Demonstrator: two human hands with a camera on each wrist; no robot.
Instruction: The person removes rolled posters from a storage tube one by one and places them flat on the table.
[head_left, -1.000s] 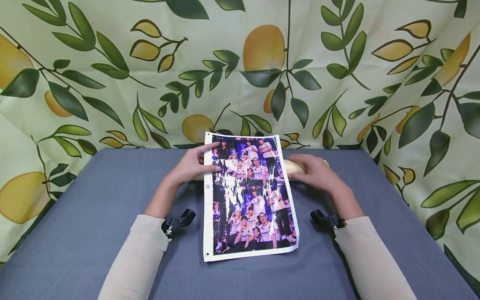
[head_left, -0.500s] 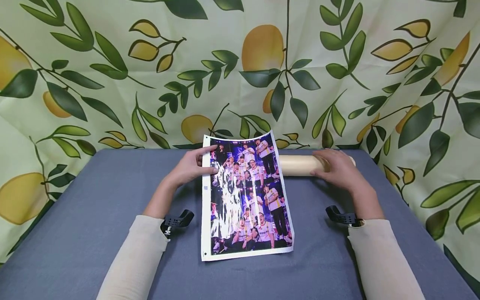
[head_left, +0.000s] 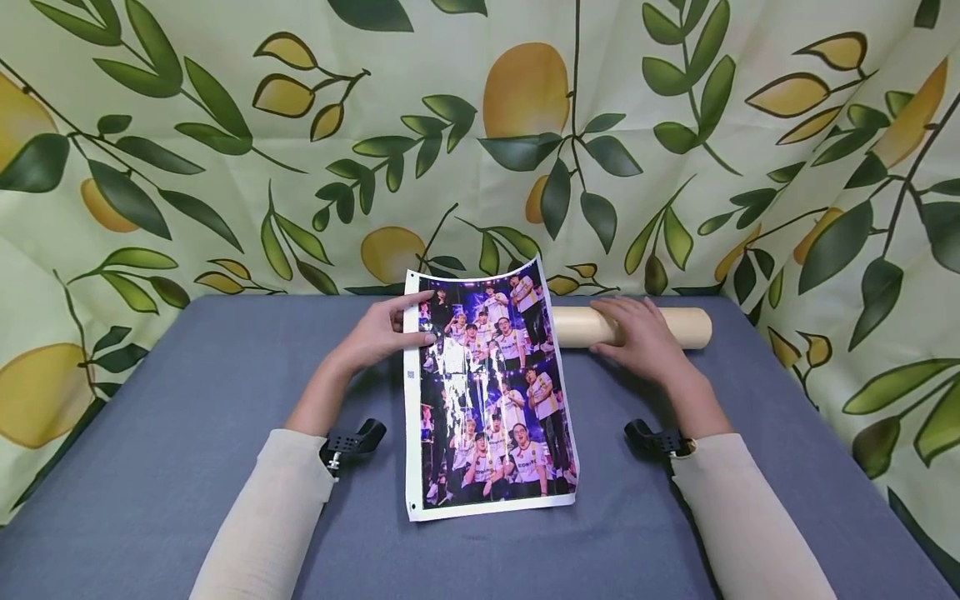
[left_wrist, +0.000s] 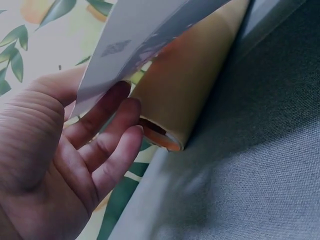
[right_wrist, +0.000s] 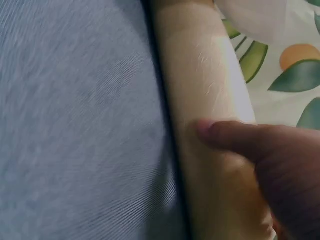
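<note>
A glossy photo print (head_left: 495,400) with white margins leans upright at the table's middle, its top right corner curling. My left hand (head_left: 375,335) pinches its upper left edge, thumb in front and fingers behind. Beyond the print lies a pale cardboard tube (head_left: 688,327), its left part hidden by the sheet. The left wrist view shows the hollow end of the tube (left_wrist: 185,75) close by my left fingertips. My right hand (head_left: 641,337) grips the tube right of the print; in the right wrist view its thumb (right_wrist: 225,136) presses on the near side.
A blue-grey cloth (head_left: 187,467) covers the table. Behind it hangs a curtain (head_left: 420,75) patterned with lemons and leaves, which also runs along the sides. Black wrist cameras sit on both wrists.
The tube has shifted right, showing more of its right end. My right hand went right with it, then back left along it. The print's right edge has drawn left and curled; my left hand barely moved.
</note>
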